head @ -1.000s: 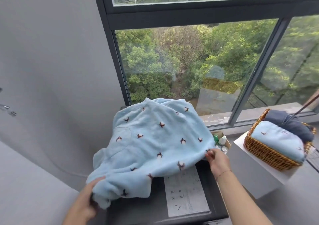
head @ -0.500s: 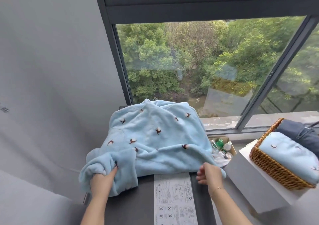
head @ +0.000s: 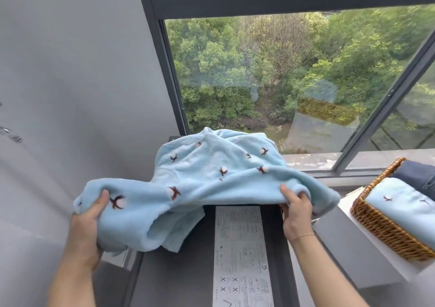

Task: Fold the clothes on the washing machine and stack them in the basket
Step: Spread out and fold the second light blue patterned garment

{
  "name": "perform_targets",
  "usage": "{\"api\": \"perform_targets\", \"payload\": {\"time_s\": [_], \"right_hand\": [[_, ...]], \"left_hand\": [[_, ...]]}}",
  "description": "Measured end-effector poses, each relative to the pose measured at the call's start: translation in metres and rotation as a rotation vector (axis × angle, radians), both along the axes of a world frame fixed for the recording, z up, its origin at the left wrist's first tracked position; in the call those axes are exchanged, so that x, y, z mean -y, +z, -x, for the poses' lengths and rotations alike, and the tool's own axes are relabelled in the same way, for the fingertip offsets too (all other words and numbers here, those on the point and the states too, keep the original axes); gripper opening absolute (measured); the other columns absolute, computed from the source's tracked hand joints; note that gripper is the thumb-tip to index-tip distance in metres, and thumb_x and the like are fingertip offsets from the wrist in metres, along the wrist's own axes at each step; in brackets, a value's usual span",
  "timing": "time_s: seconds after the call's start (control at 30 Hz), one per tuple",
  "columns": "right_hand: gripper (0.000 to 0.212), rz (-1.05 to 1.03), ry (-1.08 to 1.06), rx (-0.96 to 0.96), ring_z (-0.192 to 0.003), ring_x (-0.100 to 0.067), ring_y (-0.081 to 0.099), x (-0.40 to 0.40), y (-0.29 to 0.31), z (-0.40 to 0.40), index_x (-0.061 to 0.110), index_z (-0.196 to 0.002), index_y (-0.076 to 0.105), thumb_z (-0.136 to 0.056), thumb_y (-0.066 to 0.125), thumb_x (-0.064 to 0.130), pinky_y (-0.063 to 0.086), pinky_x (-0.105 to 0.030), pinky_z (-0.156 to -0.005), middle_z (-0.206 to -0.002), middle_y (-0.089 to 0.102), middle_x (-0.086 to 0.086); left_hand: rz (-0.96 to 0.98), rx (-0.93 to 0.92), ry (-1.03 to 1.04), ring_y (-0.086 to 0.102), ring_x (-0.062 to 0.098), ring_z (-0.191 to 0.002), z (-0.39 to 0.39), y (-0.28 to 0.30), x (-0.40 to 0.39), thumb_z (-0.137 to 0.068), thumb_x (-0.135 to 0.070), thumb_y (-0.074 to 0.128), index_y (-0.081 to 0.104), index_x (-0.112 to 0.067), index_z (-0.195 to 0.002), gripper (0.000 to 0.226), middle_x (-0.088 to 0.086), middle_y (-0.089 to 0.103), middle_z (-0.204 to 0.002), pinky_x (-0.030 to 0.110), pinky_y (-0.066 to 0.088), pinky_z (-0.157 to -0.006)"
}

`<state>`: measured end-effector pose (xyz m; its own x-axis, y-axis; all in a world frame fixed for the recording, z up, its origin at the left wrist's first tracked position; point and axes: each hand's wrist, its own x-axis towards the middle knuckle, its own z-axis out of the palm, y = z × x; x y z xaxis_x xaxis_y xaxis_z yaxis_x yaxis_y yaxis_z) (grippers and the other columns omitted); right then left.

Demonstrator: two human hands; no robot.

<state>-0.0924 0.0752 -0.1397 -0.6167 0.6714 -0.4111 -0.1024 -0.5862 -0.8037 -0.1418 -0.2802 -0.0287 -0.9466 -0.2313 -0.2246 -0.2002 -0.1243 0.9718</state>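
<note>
Over the dark-topped washing machine (head: pixel 179 280), the left hand (head: pixel 86 226) has its fingers clamped on the left end of the fluffy pale-blue garment with small dark bird motifs (head: pixel 211 179). The right hand (head: pixel 295 214) pinches its right end. So its long axis runs hand to hand, near edge lifted, and the woven wicker basket (head: pixel 381 226) stands well right of the machine, nearer the right hand.

A plain grey wall (head: pixel 77 75) rises to the left of the hands. Beyond them stands a large window (head: pixel 277 75) in a dark metal frame (head: pixel 164 75), showing leafy green trees in soft daylight. A pale sill (head: pixel 313 159) runs along the glass's foot, farther right.
</note>
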Motion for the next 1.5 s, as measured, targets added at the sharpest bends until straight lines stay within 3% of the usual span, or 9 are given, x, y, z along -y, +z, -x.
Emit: {"api": "perform_targets", "payload": {"time_s": [0.13,0.23,0.33,0.47,0.77,0.97,1.13,1.3,1.5], "right_hand": [[0.015,0.057,-0.050,0.100,-0.085,-0.021,0.065,-0.012,-0.017,-0.011,0.012,-0.102,0.065,-0.089,0.065,0.020,0.055,-0.028,-0.060,-0.091,0.067,-0.003],[0.044,0.144,0.025,0.291,-0.073,-0.027,0.059,0.002,-0.057,-0.033,-0.006,-0.128,0.049,-0.102,0.044,0.029,0.055,-0.028,-0.046,-0.083,0.058,-0.012],[0.045,0.036,0.102,0.344,-0.064,-0.025,0.060,0.001,-0.045,-0.027,-0.007,-0.123,0.050,-0.105,0.034,0.031,0.053,-0.024,-0.042,-0.079,0.060,-0.014],[0.045,-0.269,-0.010,0.130,-0.044,-0.006,0.054,-0.011,0.040,-0.005,0.007,-0.071,0.051,-0.103,0.040,0.037,0.051,-0.020,-0.047,-0.053,0.053,0.000],[0.037,0.059,-0.164,0.367,-0.079,-0.030,0.061,0.030,-0.053,-0.059,-0.008,-0.125,0.053,-0.097,0.051,0.015,0.052,-0.025,-0.040,-0.105,0.061,-0.019],[0.024,-0.300,-0.301,0.115,-0.084,-0.018,0.061,0.017,0.037,-0.044,0.011,-0.093,0.066,-0.098,0.053,0.031,0.057,-0.035,-0.082,-0.091,0.065,-0.003],[0.035,0.061,-0.223,0.389,-0.069,-0.029,0.060,0.037,-0.054,-0.083,-0.009,-0.126,0.052,-0.095,0.045,0.007,0.052,-0.029,-0.040,-0.106,0.061,-0.020],[0.039,0.114,-0.229,0.377,-0.096,-0.033,0.058,0.036,-0.064,-0.098,-0.009,-0.130,0.048,-0.093,0.042,0.000,0.051,-0.039,-0.063,-0.115,0.058,-0.021],[0.024,0.353,0.030,0.188,-0.076,-0.021,0.058,0.045,-0.057,-0.092,0.013,-0.099,0.060,-0.096,0.051,0.036,0.051,-0.030,-0.062,-0.066,0.069,-0.007]], "left_hand": [[0.071,0.415,-0.285,0.068,0.035,-0.096,-0.005,-0.027,0.025,-0.079,-0.033,0.071,0.056,-0.016,-0.127,0.054,0.017,0.071,-0.107,0.046,0.053,-0.085],[0.065,0.556,-0.308,0.066,0.029,-0.095,-0.022,-0.050,0.019,-0.093,-0.029,0.059,0.057,-0.009,-0.126,0.039,0.017,0.070,-0.107,0.039,0.050,-0.079],[-0.064,0.473,-0.330,0.072,0.021,-0.086,-0.027,-0.043,0.009,-0.097,-0.036,0.048,0.064,-0.014,-0.113,0.032,0.011,0.074,-0.102,0.038,0.050,-0.076],[-0.203,0.174,-0.220,0.072,0.014,-0.070,-0.017,-0.006,0.025,-0.098,-0.040,0.042,0.079,-0.020,-0.074,0.049,0.005,0.076,-0.084,0.029,0.058,-0.056],[0.087,0.493,-0.560,0.068,0.028,-0.099,-0.046,-0.030,0.054,-0.093,-0.037,0.054,0.058,-0.008,-0.125,0.043,0.013,0.073,-0.104,0.042,0.048,-0.092],[-0.277,0.197,-0.264,0.073,0.017,-0.072,-0.043,-0.009,0.053,-0.098,-0.035,0.044,0.080,-0.018,-0.077,0.045,0.005,0.076,-0.086,0.031,0.059,-0.057],[-0.044,0.485,-0.511,0.072,0.030,-0.085,-0.047,-0.029,0.067,-0.094,-0.025,0.053,0.064,-0.008,-0.113,0.027,0.018,0.072,-0.104,0.042,0.052,-0.077],[0.005,0.642,-0.480,0.066,0.034,-0.097,-0.056,-0.059,0.074,-0.096,-0.019,0.052,0.061,0.001,-0.116,0.031,0.025,0.070,-0.104,0.042,0.050,-0.075],[-0.039,0.632,-0.379,0.065,0.033,-0.074,-0.044,-0.081,0.047,-0.079,-0.001,0.059,0.061,0.001,-0.103,0.024,0.021,0.070,-0.076,0.039,0.051,-0.067]]}}
